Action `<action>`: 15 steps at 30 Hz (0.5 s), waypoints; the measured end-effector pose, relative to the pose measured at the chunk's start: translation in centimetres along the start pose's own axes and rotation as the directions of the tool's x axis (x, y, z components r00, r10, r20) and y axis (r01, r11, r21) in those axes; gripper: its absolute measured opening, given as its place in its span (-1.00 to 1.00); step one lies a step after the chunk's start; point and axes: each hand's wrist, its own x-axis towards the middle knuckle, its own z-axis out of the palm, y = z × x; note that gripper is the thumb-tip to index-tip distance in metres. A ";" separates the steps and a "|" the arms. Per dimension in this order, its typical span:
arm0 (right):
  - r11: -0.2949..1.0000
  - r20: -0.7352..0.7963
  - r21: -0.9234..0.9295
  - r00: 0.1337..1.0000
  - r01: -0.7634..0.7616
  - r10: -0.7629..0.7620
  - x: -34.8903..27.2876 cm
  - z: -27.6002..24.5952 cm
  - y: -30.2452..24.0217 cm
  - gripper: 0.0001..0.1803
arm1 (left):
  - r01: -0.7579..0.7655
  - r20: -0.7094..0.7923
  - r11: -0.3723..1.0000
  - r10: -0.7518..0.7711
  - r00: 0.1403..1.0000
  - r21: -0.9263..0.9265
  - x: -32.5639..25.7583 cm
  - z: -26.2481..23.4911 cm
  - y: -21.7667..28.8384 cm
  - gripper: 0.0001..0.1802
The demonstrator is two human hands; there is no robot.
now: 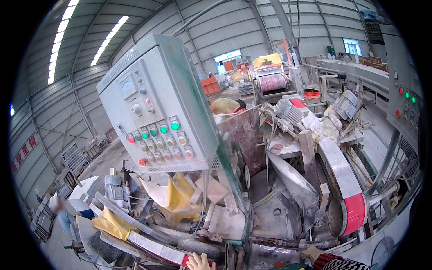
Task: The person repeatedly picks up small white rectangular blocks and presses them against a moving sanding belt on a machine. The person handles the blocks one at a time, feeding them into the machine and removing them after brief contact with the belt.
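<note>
At the bottom edge my left hand, in a pale glove, has its fingers spread and nothing in it. It is over or against the red end of a white-and-red conveyor belt; whether it touches cannot be made out. To the right, my right hand, also gloved, comes out of a dark patterned sleeve. It is close to a dirty horizontal bar, and its fingers are too hidden to read. Between and beyond the hands stands a grey control cabinet with coloured buttons, several lit green.
Another white-and-red belt curves down at the right, below dusty motors. Yellow cloths drape over the machine at left. A second control panel stands at far right. A person in a white hat is at far left.
</note>
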 end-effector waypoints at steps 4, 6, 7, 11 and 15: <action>0.983 0.067 0.181 0.997 -0.037 0.025 -0.5 -0.5 0.1 -0.65 | -0.027 -0.033 1.000 0.027 0.999 -0.011 -0.3 0.3 0.0 -0.23; 0.976 0.073 0.215 0.997 -0.028 0.012 -0.9 -0.4 -0.1 -0.65 | -0.034 -0.038 0.999 0.033 0.999 -0.010 -0.4 0.5 0.1 -0.23; 0.982 0.055 0.191 0.998 -0.013 0.002 -1.1 -0.2 -0.3 -0.67 | -0.033 -0.035 0.999 0.033 0.999 -0.009 -0.5 0.5 0.1 -0.24; 0.989 0.009 0.134 0.998 -0.066 0.066 -2.4 0.1 -1.5 -0.70 | -0.043 -0.044 0.999 0.043 0.998 -0.003 -0.7 0.6 0.4 -0.25; 0.990 0.037 0.136 0.999 -0.042 0.037 -3.4 0.1 -2.1 -0.67 | -0.058 -0.046 0.998 0.057 0.997 -0.002 -0.9 0.4 0.7 -0.27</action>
